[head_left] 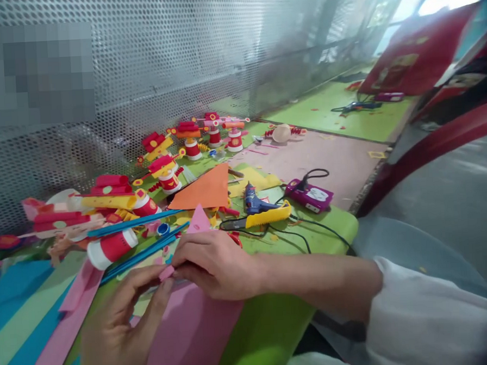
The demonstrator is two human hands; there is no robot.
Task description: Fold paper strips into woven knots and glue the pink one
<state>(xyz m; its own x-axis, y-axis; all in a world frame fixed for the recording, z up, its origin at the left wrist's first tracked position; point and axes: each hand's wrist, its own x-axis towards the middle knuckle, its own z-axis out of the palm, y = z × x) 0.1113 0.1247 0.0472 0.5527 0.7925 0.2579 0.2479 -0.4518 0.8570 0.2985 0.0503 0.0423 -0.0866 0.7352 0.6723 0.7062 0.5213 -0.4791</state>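
Two hands at work, one small pink paper piece between them, above a large pink paper sheet on the green worktop. Left hand: thumb and forefinger pinch the piece, hand cut off by the bottom edge. Right hand: fingers bunched narrow at the piece's other end — whether they grip it, cannot tell, as the hand itself hides the contact. Beyond the right hand, one of each: orange paper sheet, blue glue gun, yellow-handled cutter, purple power strip. One red-and-white paper cup lies on its side near the left hand. Along the perforated metal screen, at least five red-and-white cup models topped with paper rolls; the nearest is partly covered, and the paper heap on the left is too jumbled to count. Long blue strips overlap, number unclear. Red chair cut off at right; upper left corner blocked out by grey squares — unreadable.
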